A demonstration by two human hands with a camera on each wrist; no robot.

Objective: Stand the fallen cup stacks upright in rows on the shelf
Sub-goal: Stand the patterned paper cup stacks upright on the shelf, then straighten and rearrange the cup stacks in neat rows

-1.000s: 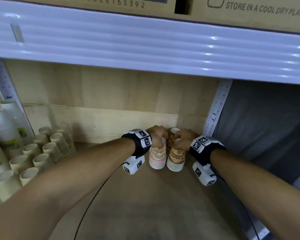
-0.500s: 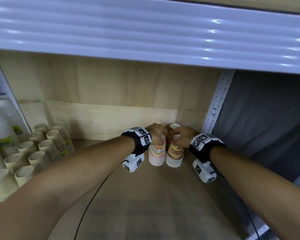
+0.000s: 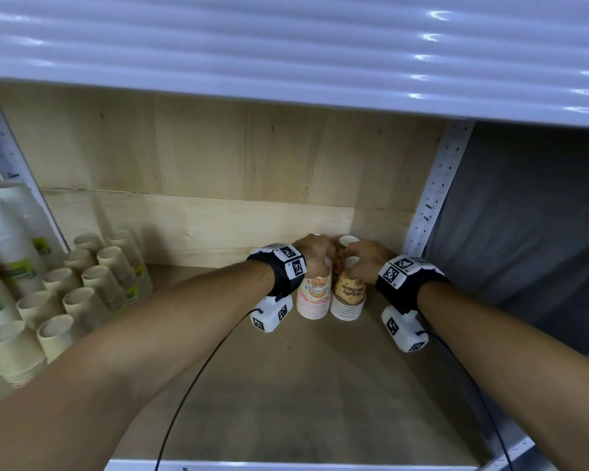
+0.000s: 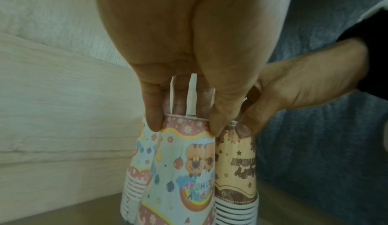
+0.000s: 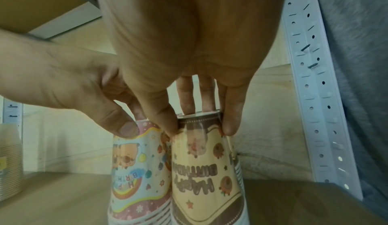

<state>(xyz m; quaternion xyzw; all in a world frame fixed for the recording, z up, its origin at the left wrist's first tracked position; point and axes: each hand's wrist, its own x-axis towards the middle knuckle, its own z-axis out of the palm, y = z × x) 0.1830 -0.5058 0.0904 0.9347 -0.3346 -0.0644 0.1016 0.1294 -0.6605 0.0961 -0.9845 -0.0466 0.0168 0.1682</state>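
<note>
- Forearms reaching in over the bare front of the shelf board (image 3: 303,402), cables trailing from both wrist cameras.
- Left hand (image 3: 315,251) pinching the top of the pink cup stack (image 3: 314,295), thumb and fingers curled round the upturned base of its top cup.
- Right hand (image 3: 366,258) pinching the top of the brown cup stack (image 3: 349,297) the same way.
- Both stacks upright, mouths down on the board, touching side by side near the back right corner.
- Just behind, at least one more stack (image 3: 347,241) against the back wall (image 3: 218,215), and a second pink one (image 4: 136,170) showing in the left wrist view; exact count hard to tell.
- Well apart to the left, rows of plain beige cup stacks (image 3: 92,283) already standing.
- Likely risks: top cup alone lifting off if pulled upward, since each grip takes only the uppermost cup.
- Sideways nudge on release possibly tipping one stack into its neighbour, so close together and narrow at the top.
- Trailing cable or wrist camera possibly catching a stack on withdrawal.
</note>
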